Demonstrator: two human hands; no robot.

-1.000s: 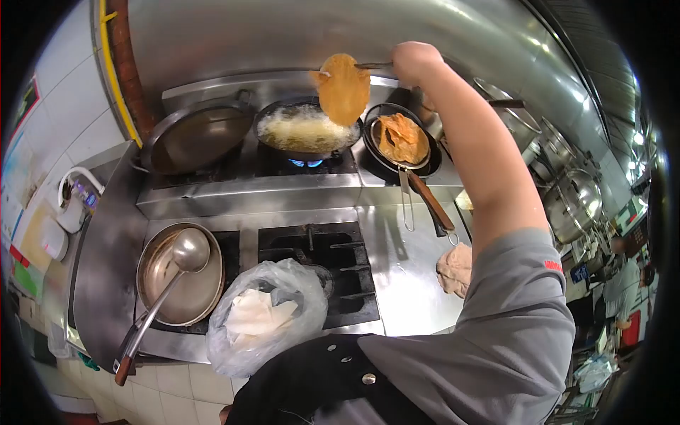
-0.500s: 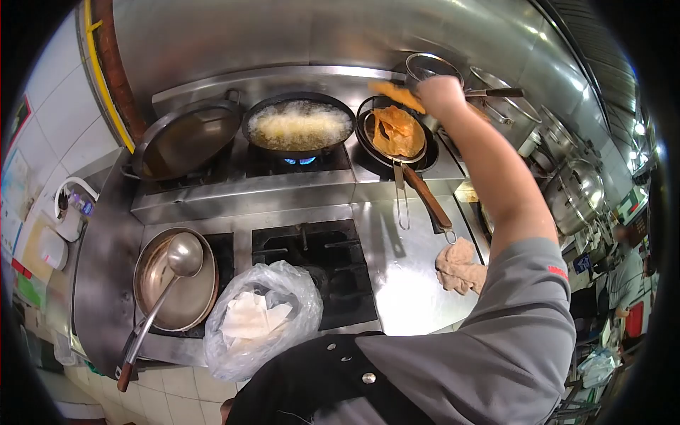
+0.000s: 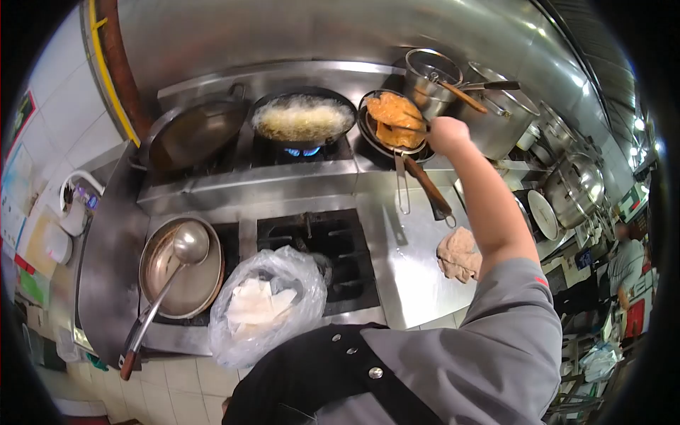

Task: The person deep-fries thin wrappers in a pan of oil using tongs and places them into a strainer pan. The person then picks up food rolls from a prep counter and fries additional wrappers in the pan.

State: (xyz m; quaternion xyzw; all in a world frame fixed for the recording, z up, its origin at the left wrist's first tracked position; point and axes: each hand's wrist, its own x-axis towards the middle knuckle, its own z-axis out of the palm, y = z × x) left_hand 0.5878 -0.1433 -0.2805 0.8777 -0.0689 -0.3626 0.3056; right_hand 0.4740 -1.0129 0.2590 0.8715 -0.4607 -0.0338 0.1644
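My right hand (image 3: 448,136) is closed around a pair of thin dark tongs (image 3: 416,127), whose two arms reach left over a strainer (image 3: 423,149). Under the tong tips lie orange-brown fried sheets (image 3: 388,108), stacked in the strainer, which rests over a dark pan on the back right of the stove. To the left, a wok (image 3: 347,106) of oil bubbles hard with pale foam above a blue flame; what fries inside is hidden by the foam. Nearer me, an open plastic bag (image 3: 230,340) holds pale thin sheets (image 3: 258,306). My left hand does not show.
A second wok (image 3: 205,131) with dark oil sits at the back left. At the front left, a ladle (image 3: 190,242) lies in a steel pan (image 3: 150,276). A crumpled cloth (image 3: 459,255) rests on the steel counter. Pots (image 3: 496,127) stand right; another person (image 3: 627,262) is farther off.
My right hand has come down and slightly forward, and the fried sheet it carried now lies on the other in the strainer. The view has shifted a little.
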